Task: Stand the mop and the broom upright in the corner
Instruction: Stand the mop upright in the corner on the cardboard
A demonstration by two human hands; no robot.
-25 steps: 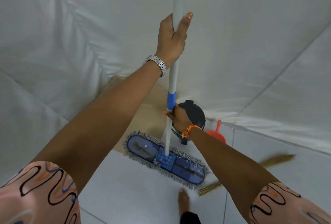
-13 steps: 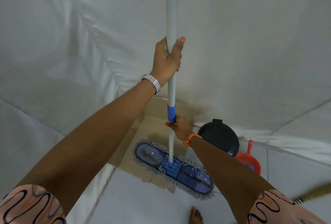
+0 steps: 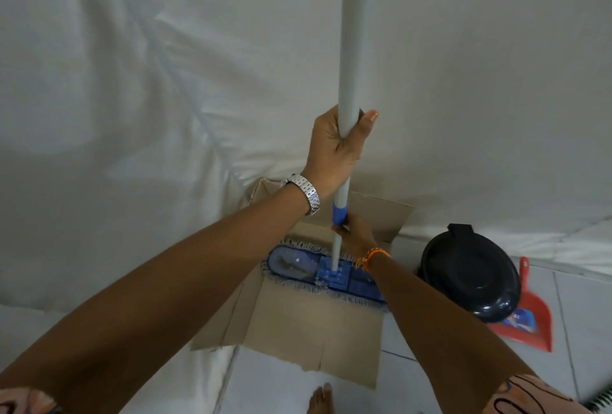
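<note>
The mop (image 3: 353,49) stands nearly upright, its grey-white handle running out of the top of the view. Its flat blue fringed head (image 3: 298,268) rests on a sheet of cardboard (image 3: 308,324) in the corner. My left hand (image 3: 334,145) grips the handle high up, a metal watch on the wrist. My right hand (image 3: 356,233) holds the handle lower down, just under the blue collar. A small striped end of the broom (image 3: 601,402) shows at the bottom right edge; the rest is out of view.
White sheeting (image 3: 132,99) covers both walls of the corner. A dark round bin (image 3: 470,274) stands right of the cardboard, with a red dustpan (image 3: 526,317) beside it on the white tiled floor (image 3: 397,387). My bare toes (image 3: 321,400) are at the bottom.
The mop head has moved from the tiles fully onto the cardboard, closer to the corner. My left hand has slid lower on the handle. The broom has almost left the view.
</note>
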